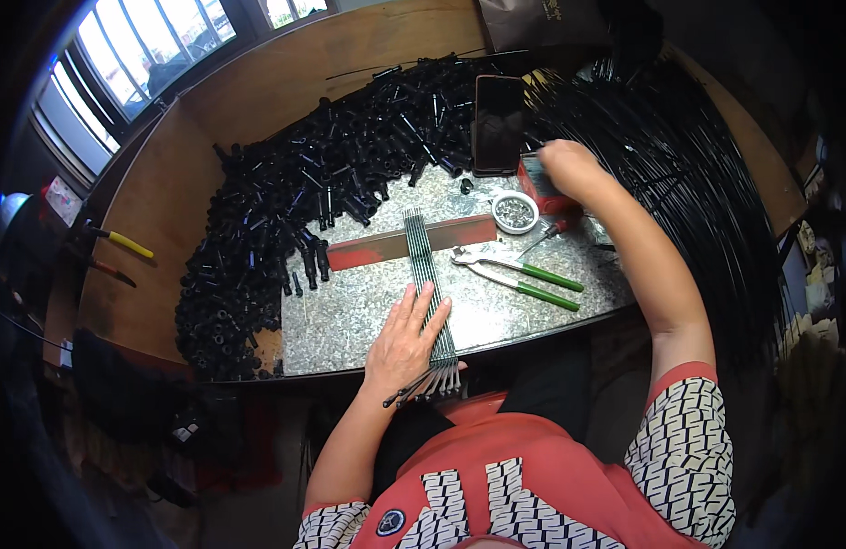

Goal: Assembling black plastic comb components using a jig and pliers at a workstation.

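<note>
My left hand [406,340] lies flat, fingers stretched out, on a row of thin dark rods [419,256]. The rods lie side by side across a red-edged flat bar [368,249]. Their pale tips point away from me, and their black-knobbed ends stick out past the near table edge. My right hand [571,170] is at the far right, above a red box [549,197] and beside an upright dark phone [498,123]. Its fingers are curled together; what they hold, if anything, is hidden. Near it stands a white bowl [514,212] of small metal pieces.
Green-handled pincers [523,277] and a screwdriver [546,235] lie on the speckled tabletop [350,320]. A heap of black tubular parts [331,146] covers the left and back. Long black rods [679,156] fill the right. Wooden boards [130,265] wall the table's left side.
</note>
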The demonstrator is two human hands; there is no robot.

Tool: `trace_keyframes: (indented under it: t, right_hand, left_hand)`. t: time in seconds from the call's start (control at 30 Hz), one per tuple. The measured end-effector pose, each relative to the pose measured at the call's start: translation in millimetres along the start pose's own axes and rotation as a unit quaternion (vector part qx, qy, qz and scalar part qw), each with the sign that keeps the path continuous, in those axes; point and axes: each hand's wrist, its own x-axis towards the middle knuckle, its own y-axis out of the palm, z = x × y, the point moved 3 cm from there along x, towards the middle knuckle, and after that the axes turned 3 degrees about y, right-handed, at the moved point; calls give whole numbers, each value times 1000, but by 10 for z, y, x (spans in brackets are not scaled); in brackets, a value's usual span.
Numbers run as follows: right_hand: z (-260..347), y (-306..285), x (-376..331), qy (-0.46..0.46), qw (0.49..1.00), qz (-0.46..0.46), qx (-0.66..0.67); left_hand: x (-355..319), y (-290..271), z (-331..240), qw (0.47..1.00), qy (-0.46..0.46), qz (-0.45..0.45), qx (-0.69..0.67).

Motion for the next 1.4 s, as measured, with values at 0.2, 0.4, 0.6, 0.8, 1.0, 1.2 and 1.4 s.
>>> trace_keyframes:
  t: [0.2,0.4,0.6,0.8,1.0,1.2,1.4]
  right_hand:
    - [-170,55,-187,35,996,51,-62]
    - [-245,124,-194,23,998,33,-52]
    - [451,-169,-172,-72,986,-80,129]
    - [1124,100,-81,-205,955,-110,185]
    - [1238,260,-46,-199,960,-98,171]
    - [1264,214,-55,-176,964,-96,175]
    - [1262,230,-51,-175,963,-103,180]
  left_hand:
    - [-1,34,28,1000,-1,9,4]
    - [-10,69,52,1000,-6,10,-2]
    - [1,67,37,1000,2,20,18]
    - [6,28,-2,1000,-7,11,-7]
    - [14,24,-5,1000,-9,8,-4]
    - [-4,27,3,1000,-11,5,-3]
    - [5,23,-4,1000,-12,8,-1]
